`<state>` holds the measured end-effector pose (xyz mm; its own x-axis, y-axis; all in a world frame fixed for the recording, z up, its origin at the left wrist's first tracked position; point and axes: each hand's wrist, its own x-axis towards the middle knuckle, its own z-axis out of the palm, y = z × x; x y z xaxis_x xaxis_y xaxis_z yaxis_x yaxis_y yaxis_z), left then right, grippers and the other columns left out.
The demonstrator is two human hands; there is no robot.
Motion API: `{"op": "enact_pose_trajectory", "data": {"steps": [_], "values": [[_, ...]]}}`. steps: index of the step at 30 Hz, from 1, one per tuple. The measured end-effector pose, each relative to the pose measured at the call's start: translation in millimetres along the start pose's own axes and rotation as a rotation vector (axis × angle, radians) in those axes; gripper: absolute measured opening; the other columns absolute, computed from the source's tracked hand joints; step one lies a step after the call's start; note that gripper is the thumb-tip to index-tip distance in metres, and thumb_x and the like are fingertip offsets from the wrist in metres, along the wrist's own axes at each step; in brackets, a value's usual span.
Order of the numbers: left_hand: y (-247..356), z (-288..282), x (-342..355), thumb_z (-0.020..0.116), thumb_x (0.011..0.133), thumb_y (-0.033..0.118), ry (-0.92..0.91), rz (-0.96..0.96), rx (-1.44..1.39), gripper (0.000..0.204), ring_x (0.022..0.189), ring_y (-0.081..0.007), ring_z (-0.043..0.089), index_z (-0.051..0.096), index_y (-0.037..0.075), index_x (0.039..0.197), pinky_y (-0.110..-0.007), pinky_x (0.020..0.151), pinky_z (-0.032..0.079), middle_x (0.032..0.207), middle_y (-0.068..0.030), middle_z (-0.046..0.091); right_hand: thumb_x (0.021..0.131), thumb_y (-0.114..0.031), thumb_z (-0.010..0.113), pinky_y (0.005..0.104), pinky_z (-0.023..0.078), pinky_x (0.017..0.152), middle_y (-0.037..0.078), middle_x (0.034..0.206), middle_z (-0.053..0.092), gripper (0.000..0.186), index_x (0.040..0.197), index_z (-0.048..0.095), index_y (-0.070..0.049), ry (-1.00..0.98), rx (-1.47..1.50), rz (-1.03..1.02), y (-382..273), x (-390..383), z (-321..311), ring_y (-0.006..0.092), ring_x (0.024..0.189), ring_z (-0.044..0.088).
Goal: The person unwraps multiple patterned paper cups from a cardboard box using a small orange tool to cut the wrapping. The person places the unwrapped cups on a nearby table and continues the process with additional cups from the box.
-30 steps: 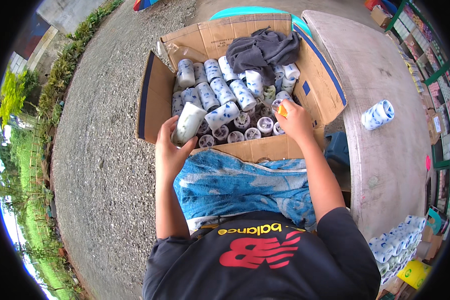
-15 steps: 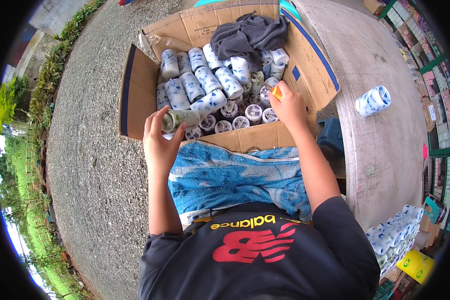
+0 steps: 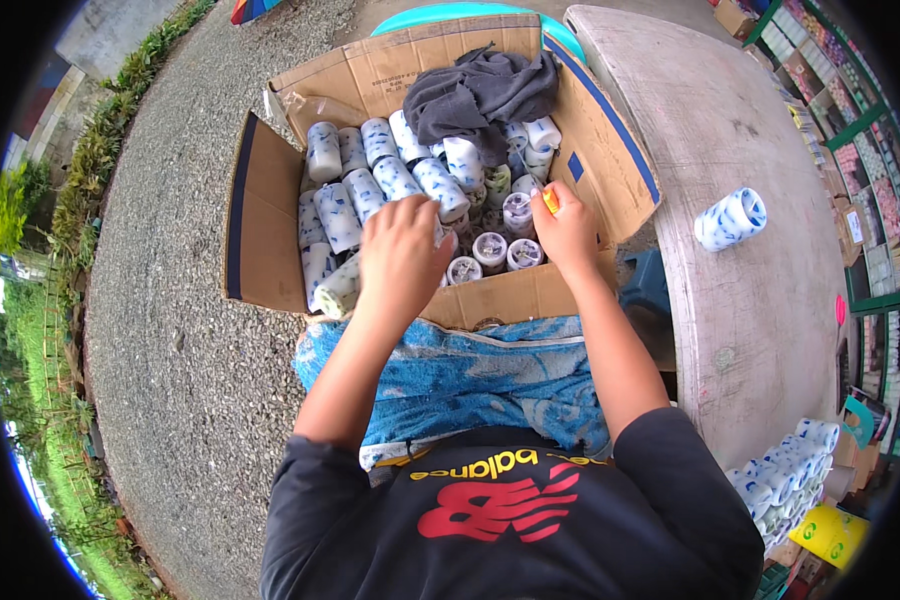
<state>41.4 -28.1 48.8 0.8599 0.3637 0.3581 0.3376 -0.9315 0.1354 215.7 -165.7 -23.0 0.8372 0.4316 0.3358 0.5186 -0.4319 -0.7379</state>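
The cardboard box [image 3: 260, 210] holds several white, blue-flecked cylinders [image 3: 335, 215] lying in rows, and upright pale, purple-flecked ones [image 3: 490, 251] beneath. My left hand [image 3: 400, 250] curls over the middle of the pile, its palm hiding what the fingers grip. A pale green-flecked cylinder [image 3: 338, 290] lies just left of it. My right hand [image 3: 566, 220] is closed on a small orange-handled tool [image 3: 550, 200] with a thin metal tip, beside an upright purple-flecked cylinder at the box's right. A dark grey cloth [image 3: 475, 90] is bunched over the back of the pile.
A pale worn table [image 3: 730, 320] at right bears a lone blue-flecked cylinder [image 3: 730, 220] and a stacked batch [image 3: 790, 465]. Shelving [image 3: 855, 150] stands beyond. A blue towel [image 3: 470, 370] hangs below the box. Gravel [image 3: 170, 350] and plants [image 3: 110, 130] are at left.
My left hand has left the green-flecked cylinder, now lying at the box's front left, and moved right over the pile. My right hand still grips the orange tool.
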Motion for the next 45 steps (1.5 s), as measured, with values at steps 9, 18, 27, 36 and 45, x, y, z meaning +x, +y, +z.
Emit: {"op": "enact_pose_trajectory", "data": {"steps": [9,18,27,36,45], "values": [[32,190,125,0.060,0.082,0.021,-0.272,0.529,0.502,0.027,0.103,-0.0148,0.055,0.065,0.013,0.107,-0.029,0.085,0.040,0.107,0.0033,0.062,0.079,-0.023,0.066,0.0476,0.048,0.059,0.018,0.071,0.064,0.019,0.081,0.059,-0.006,0.093,0.022,-0.007,-1,1,-4,0.0394,0.069,0.063],[19,192,119,0.059,0.079,0.018,-0.179,0.547,0.417,0.014,0.086,-0.0221,0.061,0.069,0.010,0.084,-0.034,0.071,0.050,0.099,-0.0069,0.058,0.081,-0.022,0.065,0.0482,0.048,0.060,0.016,0.073,0.064,0.017,0.083,0.058,-0.007,0.114,0.049,-0.034,-5,2,-3,0.0393,0.071,0.062],[6,41,49,0.082,0.068,0.023,0.093,-0.011,-0.467,0.048,0.086,-0.0289,0.063,0.057,0.000,0.102,-0.037,0.076,0.051,0.096,-0.0183,0.061,0.085,-0.023,0.064,0.0461,0.047,0.058,0.019,0.074,0.063,0.019,0.085,0.059,-0.006,0.097,0.123,-0.047,-5,1,-3,0.0401,0.070,0.061],[3,51,-7,0.080,0.067,0.011,-0.019,-0.209,-0.899,0.061,0.094,-0.0176,0.061,0.048,0.000,0.118,-0.031,0.084,0.049,0.106,-0.0102,0.061,0.094,-0.023,0.058,0.0217,0.045,0.058,0.002,0.079,0.065,0.022,0.096,0.065,-0.003,-0.244,0.845,0.035,-48,-20,33,0.0051,0.063,0.055],[-15,42,-32,0.074,0.062,0.008,0.198,-0.271,-0.962,0.058,0.095,-0.0278,0.061,0.051,0.000,0.115,-0.035,0.085,0.048,0.100,-0.0151,0.061,0.075,-0.021,0.069,0.0404,0.049,0.059,0.008,0.075,0.065,0.020,0.075,0.056,-0.006,-0.274,0.020,-0.399,-68,-23,-10,0.0290,0.070,0.064]]}}
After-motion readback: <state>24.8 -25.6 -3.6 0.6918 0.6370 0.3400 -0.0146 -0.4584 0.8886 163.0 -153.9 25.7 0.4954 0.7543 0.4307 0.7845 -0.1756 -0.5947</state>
